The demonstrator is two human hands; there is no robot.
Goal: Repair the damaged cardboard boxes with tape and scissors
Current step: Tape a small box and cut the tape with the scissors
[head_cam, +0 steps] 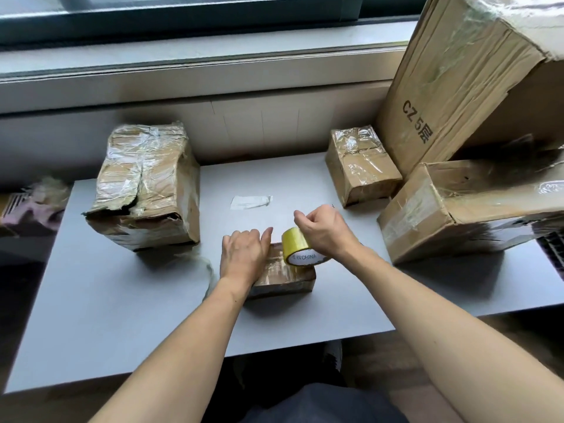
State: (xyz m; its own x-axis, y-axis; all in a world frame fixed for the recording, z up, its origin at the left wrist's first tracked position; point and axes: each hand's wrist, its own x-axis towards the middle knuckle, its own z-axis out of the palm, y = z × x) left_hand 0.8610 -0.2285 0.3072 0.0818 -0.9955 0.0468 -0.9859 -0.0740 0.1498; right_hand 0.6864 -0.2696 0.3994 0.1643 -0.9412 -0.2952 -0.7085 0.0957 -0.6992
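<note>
A small flat cardboard box point(285, 277), wrapped in clear tape, lies in the middle of the grey table point(122, 315). My left hand point(242, 254) presses flat on the box's left half, fingers straight. My right hand point(325, 230) grips a yellowish roll of tape point(297, 244) that stands on the box's right part, fingers curled over the roll. No scissors are in view.
A torn, tape-covered box point(146, 187) stands at the left. A small taped box point(361, 164) sits at the back right, a larger box point(457, 209) at the right edge, and a tall carton point(451, 80) leans behind it. A loose tape scrap point(250, 202) lies mid-table.
</note>
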